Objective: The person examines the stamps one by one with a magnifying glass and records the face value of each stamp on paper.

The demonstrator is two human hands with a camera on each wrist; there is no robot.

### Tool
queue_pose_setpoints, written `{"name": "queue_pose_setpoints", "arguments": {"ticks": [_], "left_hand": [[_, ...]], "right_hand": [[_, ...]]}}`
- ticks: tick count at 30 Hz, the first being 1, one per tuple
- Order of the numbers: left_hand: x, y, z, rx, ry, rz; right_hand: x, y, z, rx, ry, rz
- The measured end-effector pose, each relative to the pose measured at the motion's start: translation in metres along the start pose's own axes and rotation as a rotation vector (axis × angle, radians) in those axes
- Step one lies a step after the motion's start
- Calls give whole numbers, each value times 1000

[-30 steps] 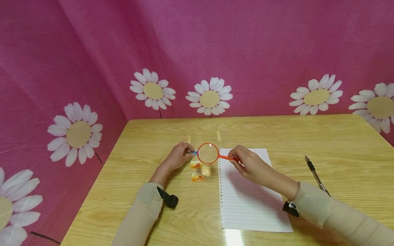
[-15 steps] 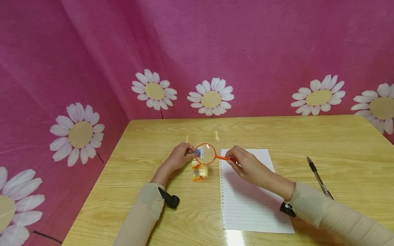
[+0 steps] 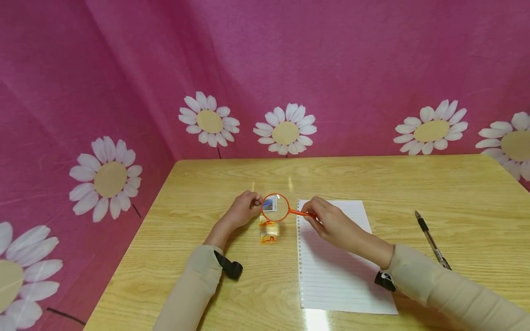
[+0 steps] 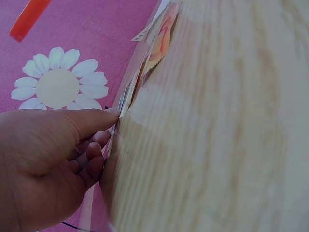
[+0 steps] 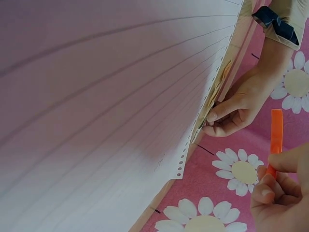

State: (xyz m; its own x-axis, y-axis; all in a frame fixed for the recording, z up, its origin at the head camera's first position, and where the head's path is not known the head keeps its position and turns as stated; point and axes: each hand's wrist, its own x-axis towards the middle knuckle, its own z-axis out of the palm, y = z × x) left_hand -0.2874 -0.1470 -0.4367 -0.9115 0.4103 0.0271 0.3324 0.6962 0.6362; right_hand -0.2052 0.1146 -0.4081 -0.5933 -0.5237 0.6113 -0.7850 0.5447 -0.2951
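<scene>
My right hand (image 3: 331, 219) holds a red-orange magnifying glass (image 3: 296, 212) by its handle. Its round lens is over a small blue-and-white stamp (image 3: 270, 205), which shows through it. At the stamp's left edge, my left hand (image 3: 242, 212) pinches it between thumb and fingers, covering that edge. In the left wrist view, the left thumb (image 4: 99, 118) lies on the stamp's rim, low over the tabletop. Two yellow-orange stamps lie in a column nearer me, an upper one (image 3: 268, 221) partly behind the lens rim and a lower one (image 3: 268, 238).
Lined loose-leaf paper (image 3: 343, 285) with punched holes lies under my right forearm, with faint marks near its upper left. A black-gripped pen (image 3: 430, 236) lies to the right. The wooden table (image 3: 186, 184) meets a pink flowered curtain (image 3: 352, 69) at the back.
The magnifying glass has moved left with my right hand, from beside the blue-and-white stamp to over it. My left hand has stayed at the stamp's edge.
</scene>
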Motion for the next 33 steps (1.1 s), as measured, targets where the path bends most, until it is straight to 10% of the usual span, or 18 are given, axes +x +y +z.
{"name": "queue_pose_setpoints", "arguments": {"ticks": [33], "left_hand": [[1,-2,0,-8,-19,-13]], "right_hand": [[-1,-2,2,-5,-12,3]]}}
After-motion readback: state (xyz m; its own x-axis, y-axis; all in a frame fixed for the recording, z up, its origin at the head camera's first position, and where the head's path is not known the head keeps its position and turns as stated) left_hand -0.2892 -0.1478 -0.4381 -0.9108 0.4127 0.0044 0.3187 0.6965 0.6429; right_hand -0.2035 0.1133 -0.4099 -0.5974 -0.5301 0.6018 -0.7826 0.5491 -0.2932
